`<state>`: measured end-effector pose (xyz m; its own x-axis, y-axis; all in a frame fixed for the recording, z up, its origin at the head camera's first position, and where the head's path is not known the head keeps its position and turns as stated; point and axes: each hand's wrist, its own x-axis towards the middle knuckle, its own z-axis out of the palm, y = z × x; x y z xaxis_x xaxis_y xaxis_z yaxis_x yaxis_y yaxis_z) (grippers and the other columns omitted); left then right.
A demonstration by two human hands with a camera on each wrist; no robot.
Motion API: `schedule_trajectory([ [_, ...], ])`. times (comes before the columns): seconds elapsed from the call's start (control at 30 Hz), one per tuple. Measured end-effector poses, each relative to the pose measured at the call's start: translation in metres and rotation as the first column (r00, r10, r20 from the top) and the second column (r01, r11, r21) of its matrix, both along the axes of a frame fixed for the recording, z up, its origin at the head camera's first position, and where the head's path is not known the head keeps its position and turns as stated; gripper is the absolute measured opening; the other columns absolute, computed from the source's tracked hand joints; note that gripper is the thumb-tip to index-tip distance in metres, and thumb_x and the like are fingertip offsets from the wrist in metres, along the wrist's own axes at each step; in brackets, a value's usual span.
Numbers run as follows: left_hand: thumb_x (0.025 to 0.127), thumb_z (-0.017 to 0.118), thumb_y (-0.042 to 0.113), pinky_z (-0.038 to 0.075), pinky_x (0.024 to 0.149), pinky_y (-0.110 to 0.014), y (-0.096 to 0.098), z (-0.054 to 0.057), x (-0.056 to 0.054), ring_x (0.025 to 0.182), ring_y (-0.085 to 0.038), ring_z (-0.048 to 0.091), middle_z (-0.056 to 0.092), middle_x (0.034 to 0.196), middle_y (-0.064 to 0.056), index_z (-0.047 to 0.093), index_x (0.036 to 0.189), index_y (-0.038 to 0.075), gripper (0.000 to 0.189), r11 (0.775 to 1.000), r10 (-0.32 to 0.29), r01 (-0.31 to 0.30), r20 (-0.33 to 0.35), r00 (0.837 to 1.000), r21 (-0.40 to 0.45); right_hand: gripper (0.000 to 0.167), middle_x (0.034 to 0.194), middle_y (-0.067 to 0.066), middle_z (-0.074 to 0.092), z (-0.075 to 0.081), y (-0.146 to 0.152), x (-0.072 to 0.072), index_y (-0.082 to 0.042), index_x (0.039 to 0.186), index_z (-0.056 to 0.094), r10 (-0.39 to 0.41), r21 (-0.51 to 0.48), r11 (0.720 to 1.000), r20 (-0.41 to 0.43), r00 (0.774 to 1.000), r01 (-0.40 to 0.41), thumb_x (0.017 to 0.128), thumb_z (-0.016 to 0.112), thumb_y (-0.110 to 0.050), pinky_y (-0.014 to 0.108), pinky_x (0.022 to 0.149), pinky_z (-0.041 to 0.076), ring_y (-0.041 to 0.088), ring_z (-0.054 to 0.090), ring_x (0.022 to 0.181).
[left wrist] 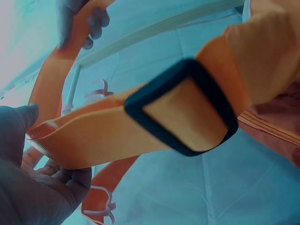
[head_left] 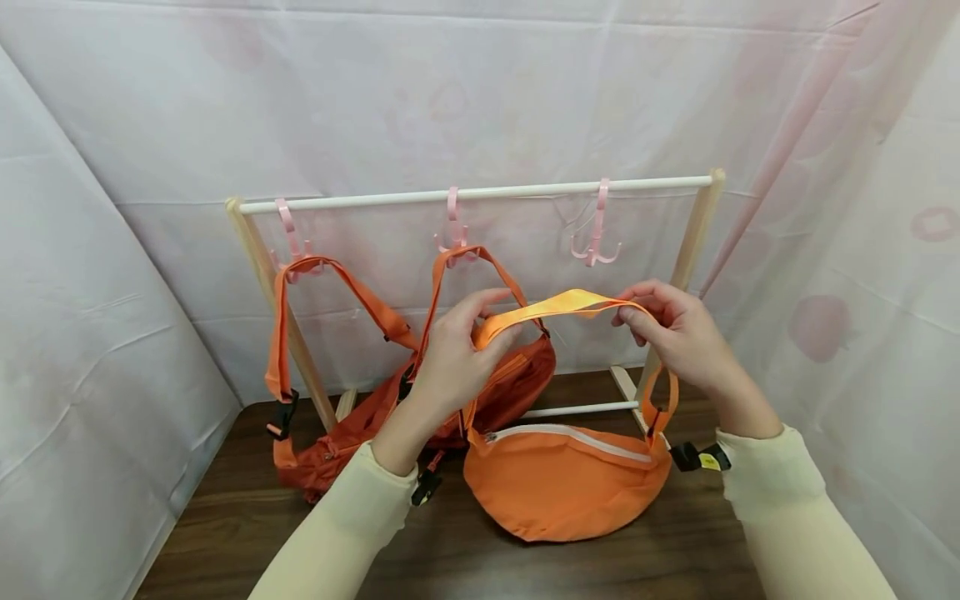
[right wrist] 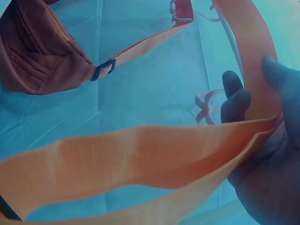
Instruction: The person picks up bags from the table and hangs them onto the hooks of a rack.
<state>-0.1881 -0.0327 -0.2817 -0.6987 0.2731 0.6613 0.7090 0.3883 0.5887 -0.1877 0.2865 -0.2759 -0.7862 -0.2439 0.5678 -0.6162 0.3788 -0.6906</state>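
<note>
My left hand (head_left: 453, 354) and right hand (head_left: 678, 337) grip the doubled bright orange strap (head_left: 562, 304) of a waist bag, stretching it between them at chest height in front of the rack. Below, the orange waist bag (head_left: 570, 492) hangs low over the table, its white zip facing up. In the left wrist view a black slider (left wrist: 211, 93) sits on the strap, beside the left thumb and fingers. The right wrist view shows the strap looping into my right hand (right wrist: 272, 126). A black buckle (head_left: 697, 457) dangles near the right sleeve.
A white rail (head_left: 525, 192) on wooden posts carries three pink hooks. Darker orange bags hang by straps from the left hook (head_left: 285, 215) and middle hook (head_left: 453, 208), their bodies low by the table (head_left: 225, 508). The right hook (head_left: 597, 229) bears no strap. Pale curtains surround the rack.
</note>
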Motion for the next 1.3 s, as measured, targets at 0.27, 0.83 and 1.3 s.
schedule_trajectory([
  [0.27, 0.105, 0.071, 0.03, 0.047, 0.063, -0.032, 0.015, 0.01, -0.009, 0.076, -0.012, 0.054, 0.067, 0.108, 0.003, 0.065, 0.143, 0.016, 0.041, 0.999, -0.009, 0.008, -0.025, 1.0, -0.037, 0.018, 0.095, -0.004, 0.074, 0.012, -0.001, -0.001, -0.004, 0.123, 0.071, -0.091, 0.0, 0.996, -0.047, 0.995, 0.092, 0.107, 0.065, -0.008, 0.028, 0.054, 0.039, 0.021, 0.053, 0.066],
  [0.83, 0.11, 0.061, 0.019, 0.054, 0.073, -0.029, 0.036, 0.023, -0.034, 0.081, -0.015, 0.065, 0.078, 0.108, -0.007, 0.077, 0.125, 0.006, 0.026, 0.994, 0.08, -0.097, -0.253, 0.964, -0.056, 0.012, 0.078, 0.004, 0.067, 0.032, -0.007, -0.022, -0.005, 0.107, 0.079, -0.343, 0.01, 0.929, -0.347, 0.873, 0.369, 0.103, 0.074, -0.015, 0.023, 0.054, 0.034, 0.013, 0.041, 0.057],
  [1.3, 0.11, 0.061, 0.015, 0.058, 0.07, -0.036, 0.034, 0.035, -0.047, 0.082, -0.021, 0.072, 0.077, 0.097, -0.01, 0.076, 0.116, 0.002, 0.021, 0.975, 0.194, -0.214, -0.253, 0.948, -0.057, 0.026, 0.09, 0.009, 0.075, 0.048, -0.003, -0.051, -0.004, 0.109, 0.077, -0.441, 0.017, 0.876, -0.379, 0.814, 0.483, 0.109, 0.063, -0.025, 0.023, 0.058, 0.035, 0.013, 0.045, 0.061],
])
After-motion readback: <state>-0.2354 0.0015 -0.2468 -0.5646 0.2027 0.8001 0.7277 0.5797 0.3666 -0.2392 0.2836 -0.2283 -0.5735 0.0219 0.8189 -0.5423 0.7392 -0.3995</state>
